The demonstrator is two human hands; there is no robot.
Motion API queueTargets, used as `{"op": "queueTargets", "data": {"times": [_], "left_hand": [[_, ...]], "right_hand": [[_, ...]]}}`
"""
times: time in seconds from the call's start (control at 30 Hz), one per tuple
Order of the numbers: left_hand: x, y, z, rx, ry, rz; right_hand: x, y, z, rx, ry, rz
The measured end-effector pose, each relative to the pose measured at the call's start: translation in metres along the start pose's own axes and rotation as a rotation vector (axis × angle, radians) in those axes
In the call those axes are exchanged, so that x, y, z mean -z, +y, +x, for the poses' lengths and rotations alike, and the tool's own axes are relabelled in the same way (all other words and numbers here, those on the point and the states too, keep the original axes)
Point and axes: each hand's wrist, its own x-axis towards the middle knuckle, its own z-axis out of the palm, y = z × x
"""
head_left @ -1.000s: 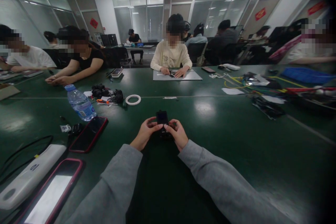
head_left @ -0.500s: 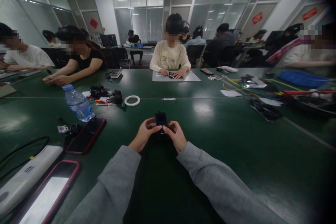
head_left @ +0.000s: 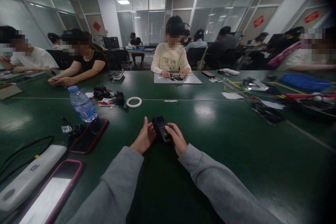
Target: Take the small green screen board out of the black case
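To handle this small black device (head_left: 160, 125) well, we should pinch it firmly by its edges, leave its screen end uncovered and turn its face toward us, low over the green table (head_left: 210, 136) in case it slips. It sits between our hands at the centre, its top leaning toward eleven o'clock; whether it touches the table we cannot tell. Our right hand (head_left: 178, 138), at about four o'clock from it, is closed around its lower edge, thumb pressed on its face. Our left hand (head_left: 144, 136), at about eight o'clock, is loosely spread, thumb raised clear and fingers beside the near edge; we cannot tell whether they touch. The white ring (head_left: 134, 106) lies between ten and eleven o'clock, and the red-edged phone (head_left: 89, 136) at nine, both well apart from our grip.
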Motion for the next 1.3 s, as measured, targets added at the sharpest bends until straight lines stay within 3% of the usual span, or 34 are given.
{"op": "queueTargets", "data": {"times": [0.1, 0.23, 0.37, 0.5, 0.73, 0.9, 1.3], "left_hand": [[-0.009, -0.011, -0.004, 0.074, -0.005, -0.111], [-0.016, -0.018, -0.005, 0.052, -0.019, -0.171], [-0.010, -0.013, -0.004, 0.049, -0.015, -0.159], [-0.005, -0.012, -0.003, 0.066, 0.025, -0.140], [-0.004, -0.013, -0.001, -0.013, 0.111, -0.132], [-0.004, -0.010, -0.002, -0.022, 0.176, -0.104], [0.000, -0.011, 0.000, -0.013, 0.158, -0.125]], "right_hand": [[-0.005, -0.001, 0.001, -0.069, 0.013, 0.106], [-0.009, 0.004, 0.002, -0.009, 0.004, 0.014], [-0.009, 0.009, -0.002, 0.197, -0.038, -0.245], [-0.010, 0.010, -0.007, 0.444, 0.043, -0.535], [-0.016, 0.007, -0.017, 0.636, 0.015, -0.718], [-0.015, 0.006, -0.016, 0.629, -0.046, -0.775], [-0.009, 0.001, -0.012, 0.609, -0.084, -0.776]]}}
